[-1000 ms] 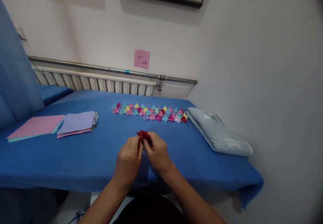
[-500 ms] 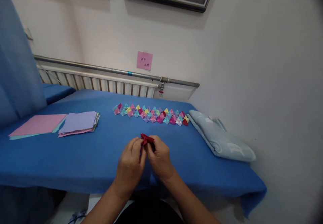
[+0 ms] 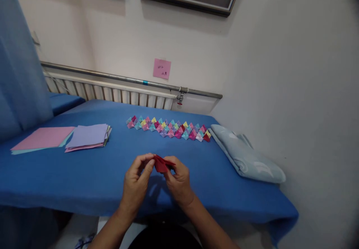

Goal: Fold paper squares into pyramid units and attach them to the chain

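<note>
A piece of folded red paper [image 3: 160,164] is held up above the blue-covered bed, between both hands. My left hand [image 3: 138,177] pinches its left corner between thumb and fingers. My right hand [image 3: 178,180] grips the right side, its thumb under the lower edge and its fingers behind. Beyond the hands, several small folded paper pieces [image 3: 171,128] in pink, teal, yellow, purple and red lie in staggered rows.
Stacks of lilac paper [image 3: 86,135] and pink paper [image 3: 42,138] lie on the left of the blue sheet [image 3: 92,181]. A folded pale blue blanket [image 3: 246,154] rests at the right end. Behind stand a radiator [image 3: 112,92] and a metal pipe [image 3: 117,76].
The red paper has turned so that a flat, wider face shows. My left hand has shifted left and its fingers have moved to the paper's corner.
</note>
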A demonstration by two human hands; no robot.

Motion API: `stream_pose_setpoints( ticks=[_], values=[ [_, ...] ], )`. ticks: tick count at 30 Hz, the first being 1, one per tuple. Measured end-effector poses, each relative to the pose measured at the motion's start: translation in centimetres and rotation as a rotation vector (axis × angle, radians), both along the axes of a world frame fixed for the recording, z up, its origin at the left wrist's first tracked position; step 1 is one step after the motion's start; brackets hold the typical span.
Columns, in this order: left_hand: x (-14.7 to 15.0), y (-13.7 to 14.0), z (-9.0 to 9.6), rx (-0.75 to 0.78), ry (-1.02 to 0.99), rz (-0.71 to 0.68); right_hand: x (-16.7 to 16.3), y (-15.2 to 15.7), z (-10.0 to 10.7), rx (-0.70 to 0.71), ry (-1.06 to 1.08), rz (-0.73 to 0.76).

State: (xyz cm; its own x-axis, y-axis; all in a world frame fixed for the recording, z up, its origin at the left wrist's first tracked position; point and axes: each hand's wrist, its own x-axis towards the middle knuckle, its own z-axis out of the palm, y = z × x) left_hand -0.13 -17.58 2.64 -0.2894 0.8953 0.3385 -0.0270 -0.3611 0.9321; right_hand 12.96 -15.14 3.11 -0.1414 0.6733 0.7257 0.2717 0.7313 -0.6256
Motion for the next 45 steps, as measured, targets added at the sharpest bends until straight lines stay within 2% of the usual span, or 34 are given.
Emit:
stream_pose_setpoints(
  ticks=[7, 12, 21, 28, 32, 40, 43, 45],
  values=[
    [-0.6, 0.3, -0.2, -0.153, -0.23, -0.117, 0.1, -0.2, -0.4, -0.086, -0.012, 0.068],
    [-1.5, 0.5, -0.6, -0.251, -0.236, -0.225, 0.2, -0.3, -0.4, -0.146, -0.034, 0.118],
    [-2.7, 0.5, -0.9, -0.288, -0.198, -0.369, 0.3, -0.8, -0.8, -0.178, -0.064, 0.131],
    [-3.0, 0.7, -1.5, -0.282, -0.192, -0.459, 0.6, -1.1, -1.2, -0.135, -0.09, 0.151],
    [-2.8, 0.6, -1.5, -0.345, -0.253, -0.462, 0.7, -1.4, -1.3, -0.064, -0.143, 0.127],
    [-2.6, 0.5, -1.8, -0.394, -0.304, -0.453, 0.2, -1.6, -1.8, -0.116, -0.084, 0.073],
    [-2.2, 0.5, -1.9, -0.38, -0.221, -0.391, 0.2, -1.5, -2.1, -0.089, -0.113, 0.049],
    [-1.9, 0.3, -1.7, -0.307, -0.082, -0.291, 0.2, -1.4, -2.2, -0.08, -0.129, 0.018]
  ],
)
